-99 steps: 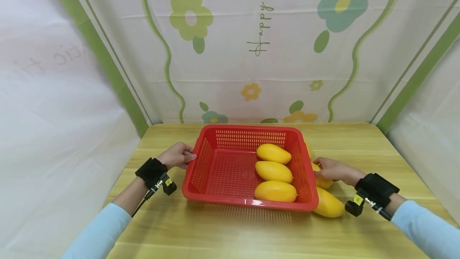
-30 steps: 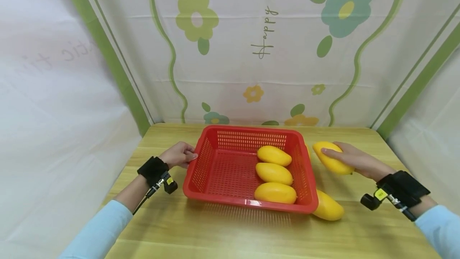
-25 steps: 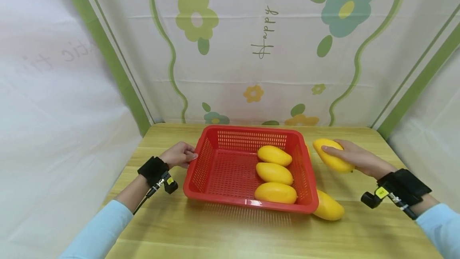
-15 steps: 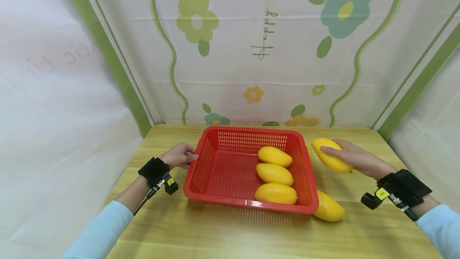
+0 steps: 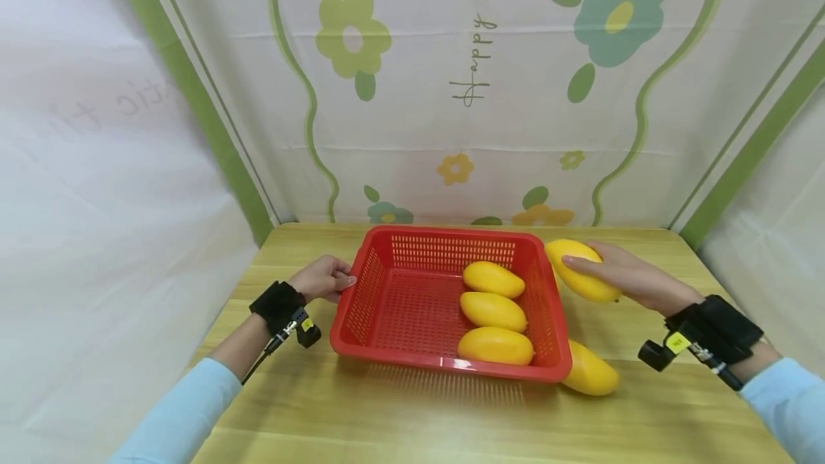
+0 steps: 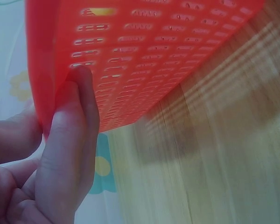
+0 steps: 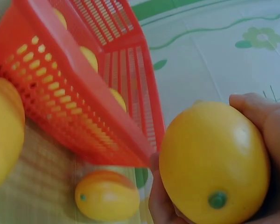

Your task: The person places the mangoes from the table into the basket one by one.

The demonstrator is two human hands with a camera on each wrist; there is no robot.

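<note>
My left hand [image 5: 324,278] pinches the left rim of a red plastic basket [image 5: 445,362], thumb on top and fingers under the edge, as the left wrist view shows closely. Three yellow mangoes lie in a column along the basket's right side, the middle one [image 5: 493,311] among them. Just outside the right rim, my right hand [image 5: 621,271] grips another mango [image 5: 580,274] above the table, its green stem end [image 7: 218,199] facing the wrist camera. A mango [image 5: 591,371] rests on the table by the basket's front right corner, partly hidden by the rim.
One more mango [image 7: 107,196] lies on the table beside the basket's right wall, hidden from the head view by the held one. A wood-grain table [image 5: 399,424] carries everything. White flower-printed cloth [image 5: 412,113] encloses its back and sides.
My right hand has picked up a mango from beside the basket, raised it to the right, and now shifted it left toward the rim. The left hand keeps its hold.
</note>
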